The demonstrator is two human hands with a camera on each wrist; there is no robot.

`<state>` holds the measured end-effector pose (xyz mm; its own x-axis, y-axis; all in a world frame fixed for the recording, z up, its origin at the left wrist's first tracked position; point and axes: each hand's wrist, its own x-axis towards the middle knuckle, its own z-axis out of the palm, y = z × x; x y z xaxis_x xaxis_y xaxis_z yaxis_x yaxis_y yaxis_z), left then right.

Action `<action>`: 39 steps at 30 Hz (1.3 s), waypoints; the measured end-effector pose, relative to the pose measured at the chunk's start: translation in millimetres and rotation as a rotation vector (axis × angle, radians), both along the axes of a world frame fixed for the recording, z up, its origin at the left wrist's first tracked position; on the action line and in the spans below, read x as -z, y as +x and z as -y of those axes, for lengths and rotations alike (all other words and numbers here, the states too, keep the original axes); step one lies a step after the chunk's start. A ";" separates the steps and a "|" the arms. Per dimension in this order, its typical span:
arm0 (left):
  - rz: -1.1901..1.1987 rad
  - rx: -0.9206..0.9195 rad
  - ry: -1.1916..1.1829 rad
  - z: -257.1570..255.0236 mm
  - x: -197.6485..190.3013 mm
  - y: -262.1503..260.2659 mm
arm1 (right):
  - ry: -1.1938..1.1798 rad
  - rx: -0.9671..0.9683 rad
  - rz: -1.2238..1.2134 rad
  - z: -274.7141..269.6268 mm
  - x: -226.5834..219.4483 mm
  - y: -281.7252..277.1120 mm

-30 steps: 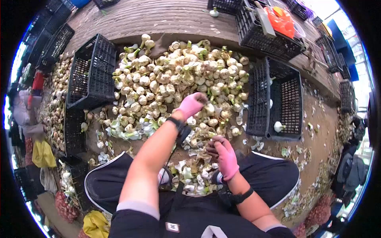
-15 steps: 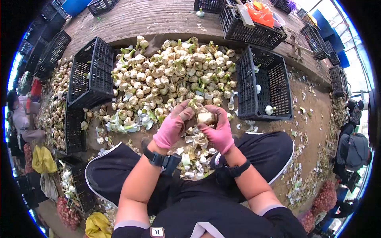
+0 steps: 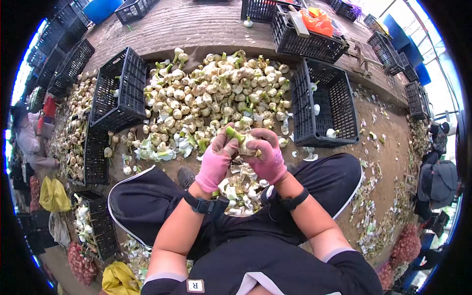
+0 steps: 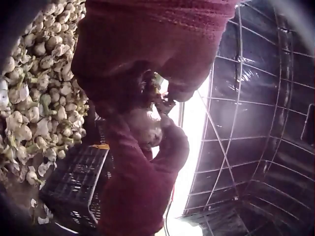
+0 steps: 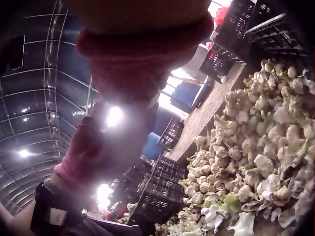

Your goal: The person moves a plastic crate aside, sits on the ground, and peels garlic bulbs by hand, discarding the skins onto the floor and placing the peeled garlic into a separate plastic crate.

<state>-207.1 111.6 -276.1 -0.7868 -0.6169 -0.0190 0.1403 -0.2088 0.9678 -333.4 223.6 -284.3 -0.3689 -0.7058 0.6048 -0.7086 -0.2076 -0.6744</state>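
Note:
A garlic bulb (image 3: 246,146) with a short green stem is held between both pink-gloved hands, above the person's lap. My left hand (image 3: 216,163) pinches it on the stem side, thumb and fingertips close to the green stalk. Curled round the bulb's other side is my right hand (image 3: 268,158). From the left wrist, the pale bulb (image 4: 149,129) shows among the gloved fingers; in the right wrist view glare and the gloves hide it. Beyond the hands spreads a large heap of garlic (image 3: 216,88), with stems and loose skins.
Black crates stand left (image 3: 119,91) and right (image 3: 327,105) of the heap; the right one holds a few bulbs. Peeled skins (image 3: 241,194) lie between the legs. Behind the heap is a raised boarded ledge (image 3: 201,29). Another person (image 3: 32,132) is at far left.
My left hand came back from the heap to meet the right. Both hands now hold the bulb together, and it has turned so that its green stem points up and left.

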 end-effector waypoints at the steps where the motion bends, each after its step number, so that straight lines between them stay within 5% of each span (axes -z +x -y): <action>1: 0.014 0.016 0.174 0.9 -4.7 1.4 | -0.009 0.000 0.003 -0.2 -0.7 0.3; 2: 0.028 0.033 0.347 0.9 -7.4 2.4 | -0.010 0.000 0.001 -0.2 -0.2 0.6; 7: 0.021 -0.012 0.301 -7.3 -12.6 3.7 | -0.029 -0.009 -0.133 -1.9 6.3 0.3; 14: 0.021 -0.048 0.214 -8.8 -2.5 6.3 | 0.012 -0.030 -0.014 -5.3 -0.4 2.5; 17: 0.006 -0.130 0.055 -12.0 -0.1 7.2 | 0.077 -0.098 0.228 -6.6 -4.2 2.2; 19: 0.012 -0.128 0.050 -10.8 5.5 7.3 | 0.028 -0.325 0.993 -5.7 0.9 4.5; 21: 0.018 -0.125 0.046 -13.6 10.7 6.6 | 0.101 -0.333 1.119 -7.1 -1.1 -1.2; 23: 0.009 -0.139 0.035 -23.8 12.3 5.6 | 0.032 -0.485 1.644 -6.4 -1.3 -3.5; 24: 0.041 -0.107 -0.279 -24.8 13.3 7.4 | 0.035 -0.482 1.645 -6.8 0.3 -4.4; 25: 0.072 -0.072 -0.594 -25.0 7.5 7.3 | 0.149 -0.394 1.337 -7.3 4.4 -5.9; 27: 0.068 0.060 -0.826 -30.0 -5.6 8.6 | 0.348 -0.220 0.713 -8.8 19.7 -9.8; 28: 0.069 0.061 -0.822 -29.3 -2.2 8.8 | 0.329 -0.267 0.491 -5.7 24.4 -10.5; 29: 0.063 0.061 -0.442 -26.3 4.1 9.4 | 0.332 -0.264 0.493 -7.2 28.0 -10.5; 31: 0.051 0.051 0.320 -18.8 14.3 12.7 | 0.406 -0.418 1.433 -9.4 23.2 -6.6; 32: 0.008 0.029 0.460 -12.7 5.5 14.1 | 0.452 -0.456 1.360 -8.6 13.7 -6.7; 36: -0.019 -0.042 0.212 9.5 55.5 16.1 | 0.388 -0.452 1.434 -5.3 -6.1 5.9; 37: 0.038 -0.082 0.058 15.7 76.6 17.6 | 0.418 -0.603 1.628 -10.1 -4.6 6.1; 39: 0.091 -0.123 -0.095 23.8 87.2 18.1 | 0.452 -0.728 1.556 -14.3 -11.3 5.2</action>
